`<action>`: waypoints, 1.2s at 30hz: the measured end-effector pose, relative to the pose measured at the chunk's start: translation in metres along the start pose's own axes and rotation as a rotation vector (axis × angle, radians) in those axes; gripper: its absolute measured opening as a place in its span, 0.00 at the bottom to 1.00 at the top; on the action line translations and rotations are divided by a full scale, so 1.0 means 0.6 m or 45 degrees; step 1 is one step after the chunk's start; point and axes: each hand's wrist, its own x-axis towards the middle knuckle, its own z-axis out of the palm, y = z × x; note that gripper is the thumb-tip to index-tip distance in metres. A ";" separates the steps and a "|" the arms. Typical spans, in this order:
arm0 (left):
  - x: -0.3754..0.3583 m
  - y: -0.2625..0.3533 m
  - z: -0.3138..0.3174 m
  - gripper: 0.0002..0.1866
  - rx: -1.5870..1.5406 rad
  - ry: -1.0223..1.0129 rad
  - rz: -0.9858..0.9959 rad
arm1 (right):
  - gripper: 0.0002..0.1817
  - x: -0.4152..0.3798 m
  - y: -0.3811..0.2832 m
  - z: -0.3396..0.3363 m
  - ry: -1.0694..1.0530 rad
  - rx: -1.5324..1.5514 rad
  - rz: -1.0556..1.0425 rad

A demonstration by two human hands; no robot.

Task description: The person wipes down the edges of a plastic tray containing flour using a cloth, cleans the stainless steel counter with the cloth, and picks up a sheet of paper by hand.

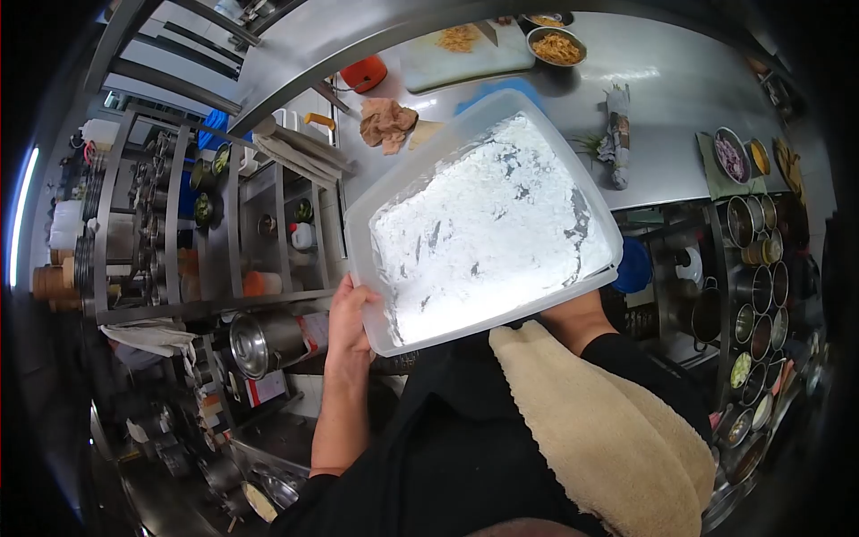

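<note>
Powder, white and dusty, coats the inside of the big plastic tub (pixel 483 219) you are holding in the middle of the frame. The tub is a clear, soft-cornered rectangle with low walls. The white layer is patchy, and grey scrape marks show through it. The tub is tilted, so you see straight into it.

Your left hand (pixel 349 318) grips the tub's lower left corner. The fingers are curled under the edge and the thumb lies along the rim. Your right hand (pixel 573 313) is below the tub's lower right edge, mostly hidden, so you cannot tell how those fingers sit. Only the wrist and a black sleeve show there.

A thick, fluffy cream towel (pixel 599 430) hangs over your right side in the lower right of the frame, just beneath the tub.

Past the tub, a shiny steel counter (pixel 680 80) fills the top of the frame. On it lie a crumpled brown cloth (pixel 387 121), a white cutting board (pixel 465 49) with shredded orange bits, and a round metal bowl (pixel 557 45) of the same. At the left stands a metal rack (pixel 179 233) with pots. At the right edge are rows of small round tins (pixel 761 268).
</note>
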 end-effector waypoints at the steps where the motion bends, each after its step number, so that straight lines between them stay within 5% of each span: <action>1: 0.005 0.004 -0.002 0.24 0.029 -0.018 -0.008 | 0.17 0.002 0.006 0.006 -0.004 0.014 0.001; 7: 0.022 0.000 -0.003 0.24 0.041 -0.081 0.029 | 0.17 0.036 0.126 0.134 -0.201 0.288 0.150; 13: 0.055 -0.024 0.022 0.20 -0.032 0.132 0.204 | 0.17 0.000 0.194 0.353 -0.437 1.082 0.880; 16: 0.073 -0.019 0.007 0.18 -0.056 0.229 0.287 | 0.17 -0.034 0.199 0.378 -0.436 1.135 1.048; 17: 0.078 -0.022 0.001 0.17 -0.061 0.255 0.310 | 0.17 -0.037 0.207 0.369 -0.479 1.025 0.959; 20: 0.086 -0.031 -0.016 0.15 -0.055 0.328 0.362 | 0.23 -0.015 0.216 0.308 -0.810 -0.157 -0.149; 22: 0.076 -0.022 -0.017 0.16 -0.045 0.326 0.346 | 0.28 -0.005 0.146 0.284 -0.756 -1.015 -0.960; 25: 0.055 -0.024 -0.015 0.19 0.007 0.329 0.338 | 0.25 0.041 0.055 0.298 -0.548 -0.998 -1.210; 28: 0.052 -0.041 -0.026 0.21 0.014 0.297 0.367 | 0.27 0.148 0.084 0.282 -0.578 0.592 -0.142; 31: 0.067 -0.071 -0.003 0.17 -0.054 0.354 0.446 | 0.32 0.161 0.109 0.291 -0.198 0.745 0.049; 34: 0.097 -0.096 0.010 0.14 -0.075 0.444 0.531 | 0.30 0.097 0.165 0.309 -0.102 0.242 -0.176; 36: 0.116 -0.109 0.009 0.13 -0.075 0.485 0.588 | 0.31 0.055 0.183 0.299 -0.073 0.092 -0.087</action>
